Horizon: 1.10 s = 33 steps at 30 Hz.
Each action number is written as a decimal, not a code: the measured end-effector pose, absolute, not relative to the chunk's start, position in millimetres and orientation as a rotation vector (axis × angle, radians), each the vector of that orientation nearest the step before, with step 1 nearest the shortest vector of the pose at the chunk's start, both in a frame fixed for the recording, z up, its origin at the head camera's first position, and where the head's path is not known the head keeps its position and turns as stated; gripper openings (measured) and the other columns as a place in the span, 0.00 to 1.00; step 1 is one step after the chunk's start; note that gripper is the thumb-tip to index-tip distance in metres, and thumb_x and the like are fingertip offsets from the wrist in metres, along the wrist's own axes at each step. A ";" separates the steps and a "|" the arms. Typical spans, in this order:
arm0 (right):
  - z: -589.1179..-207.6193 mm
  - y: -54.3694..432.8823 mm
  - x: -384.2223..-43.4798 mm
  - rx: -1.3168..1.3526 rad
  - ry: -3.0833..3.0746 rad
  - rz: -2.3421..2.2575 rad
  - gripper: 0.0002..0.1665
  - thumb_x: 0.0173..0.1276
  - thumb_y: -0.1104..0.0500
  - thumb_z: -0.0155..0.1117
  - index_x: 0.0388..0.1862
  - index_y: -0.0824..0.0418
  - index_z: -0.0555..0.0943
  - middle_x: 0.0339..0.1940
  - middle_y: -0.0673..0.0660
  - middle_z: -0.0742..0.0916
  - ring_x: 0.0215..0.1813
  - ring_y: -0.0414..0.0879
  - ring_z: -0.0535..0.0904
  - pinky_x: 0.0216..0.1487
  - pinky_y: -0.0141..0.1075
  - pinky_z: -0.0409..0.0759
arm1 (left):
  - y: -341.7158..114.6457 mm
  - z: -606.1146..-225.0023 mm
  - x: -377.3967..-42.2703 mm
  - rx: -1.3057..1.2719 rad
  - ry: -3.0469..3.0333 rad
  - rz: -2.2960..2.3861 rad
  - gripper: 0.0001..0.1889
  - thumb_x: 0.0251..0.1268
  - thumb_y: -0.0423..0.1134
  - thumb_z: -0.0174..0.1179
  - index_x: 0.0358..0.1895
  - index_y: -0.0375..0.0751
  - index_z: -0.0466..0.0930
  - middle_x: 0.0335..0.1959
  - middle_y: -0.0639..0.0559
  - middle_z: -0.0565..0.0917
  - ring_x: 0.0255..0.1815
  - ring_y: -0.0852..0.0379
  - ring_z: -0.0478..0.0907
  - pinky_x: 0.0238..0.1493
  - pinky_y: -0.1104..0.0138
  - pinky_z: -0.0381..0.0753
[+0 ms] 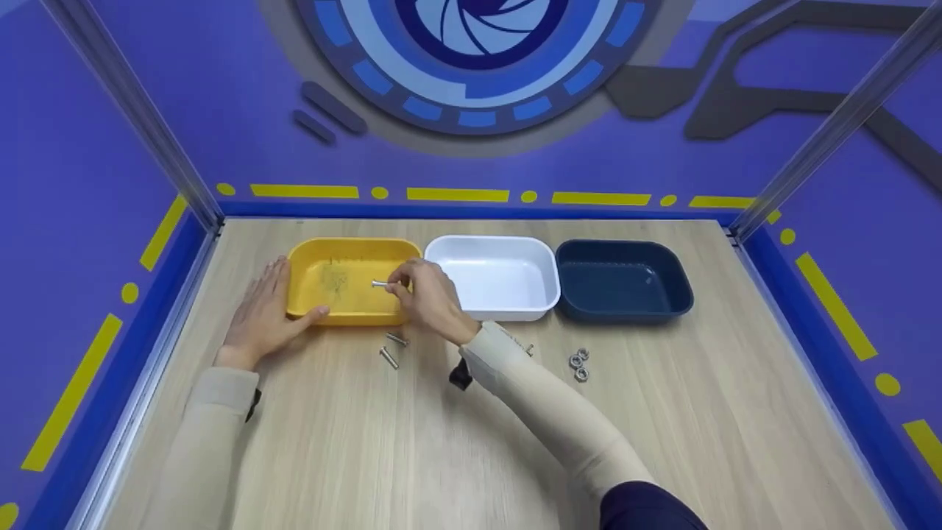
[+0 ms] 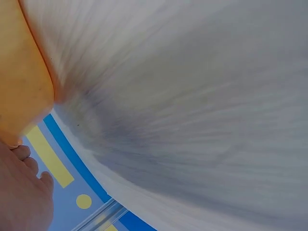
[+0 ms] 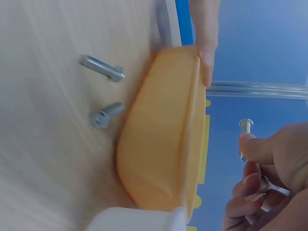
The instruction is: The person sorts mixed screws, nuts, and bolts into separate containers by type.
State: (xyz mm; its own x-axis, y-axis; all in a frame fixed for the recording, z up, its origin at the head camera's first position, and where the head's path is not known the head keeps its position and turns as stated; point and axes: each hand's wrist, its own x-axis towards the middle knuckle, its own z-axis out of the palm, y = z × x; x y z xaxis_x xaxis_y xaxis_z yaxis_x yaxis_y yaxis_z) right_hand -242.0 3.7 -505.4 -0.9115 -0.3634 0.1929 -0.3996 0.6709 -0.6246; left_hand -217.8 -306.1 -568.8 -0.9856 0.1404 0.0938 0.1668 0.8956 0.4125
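My right hand is over the right part of the yellow bin, pinching a silver bolt between thumb and index finger. In the right wrist view, the bolt's head points up, and another shiny metal piece shows among the curled lower fingers. My left hand rests against the yellow bin's left side, its fingers straight along the outer wall and its thumb on the front rim. Two loose bolts lie on the table in front of that bin.
A white bin stands right of the yellow one, and a dark blue bin beyond it. Three nuts lie in front of the dark bin. A small metal part peeks out beside the right sleeve. Blue-purple panels enclose the table.
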 end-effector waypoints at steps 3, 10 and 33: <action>-499.9 -2.8 -252.5 0.644 -2.838 1.079 0.07 0.77 0.54 0.72 0.43 0.56 0.91 0.40 0.48 0.87 0.39 0.40 0.78 0.36 0.29 0.76 | -305.3 -568.8 -217.7 -0.235 -3.000 -0.663 0.63 0.70 0.75 0.57 0.87 0.30 0.39 0.89 0.32 0.46 0.89 0.31 0.43 0.88 0.38 0.45; -493.2 -17.7 -278.5 0.629 -2.866 1.034 0.08 0.78 0.52 0.70 0.44 0.54 0.91 0.42 0.48 0.87 0.42 0.40 0.80 0.40 0.30 0.80 | -302.3 -567.7 -222.1 -0.253 -3.000 -0.662 0.64 0.70 0.75 0.57 0.87 0.30 0.38 0.89 0.31 0.46 0.89 0.31 0.43 0.87 0.37 0.44; -486.9 -38.2 -308.9 0.427 -2.939 1.141 0.13 0.79 0.50 0.68 0.56 0.53 0.88 0.45 0.48 0.86 0.45 0.41 0.80 0.43 0.32 0.81 | -305.6 -570.5 -219.4 -0.220 -3.003 -0.662 0.64 0.69 0.75 0.58 0.87 0.29 0.39 0.88 0.31 0.47 0.89 0.32 0.43 0.88 0.38 0.44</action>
